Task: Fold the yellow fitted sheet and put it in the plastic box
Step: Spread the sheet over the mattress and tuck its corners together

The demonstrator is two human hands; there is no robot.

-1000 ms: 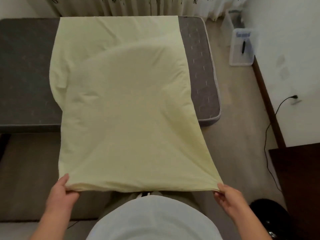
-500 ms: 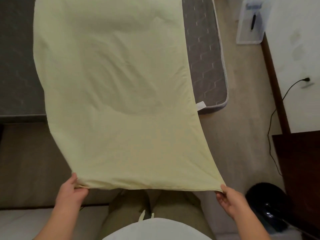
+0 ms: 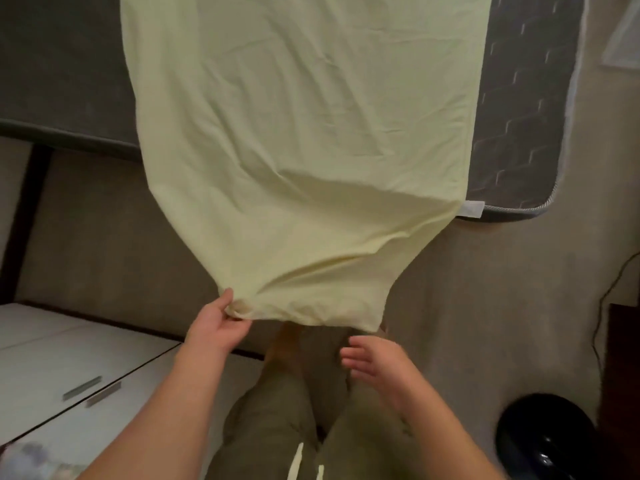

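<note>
The pale yellow fitted sheet lies partly folded over the dark grey mattress and hangs off its near edge towards me. My left hand pinches the sheet's near left corner between thumb and fingers. My right hand hovers just below the sheet's near right corner, fingers spread and holding nothing. The near edge of the sheet is bunched narrow between the two hands. A corner of the clear plastic box shows at the top right, on the floor beside the mattress.
A white drawer unit with metal handles stands at lower left. A shiny black round object sits on the floor at lower right, next to dark wooden furniture. A black cable runs down the right side. My legs are below the hands.
My right hand has let go of the sheet's right corner and opened. Both hands came closer together, so the near edge narrowed and sagged. The view tilted further down.
</note>
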